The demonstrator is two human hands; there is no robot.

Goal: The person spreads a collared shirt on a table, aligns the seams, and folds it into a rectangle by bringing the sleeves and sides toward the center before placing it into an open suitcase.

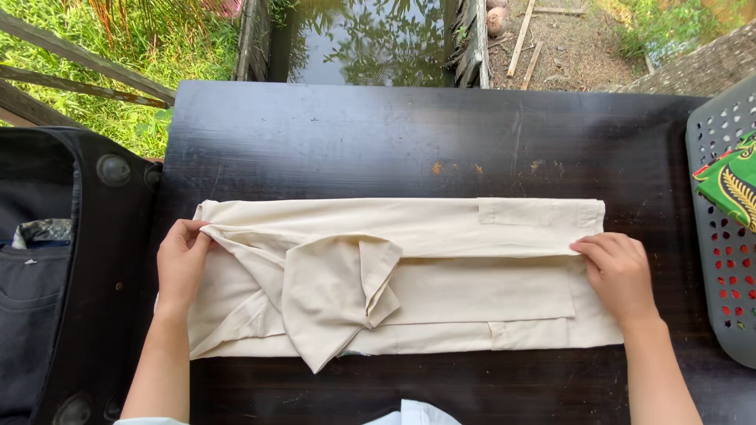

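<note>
A grey perforated plastic basket holds green patterned cloth – a black open suitcase holds dark clothes. The cream folded cotton garment lies flat, left hand pinching its edge, right hand pressing flat, fingers together

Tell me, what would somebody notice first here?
A big cream shirt lies folded across the middle of a dark wooden table, with the left hand pinching one end and the right hand pressing the other. A grey holey basket sits at the right edge.
</note>
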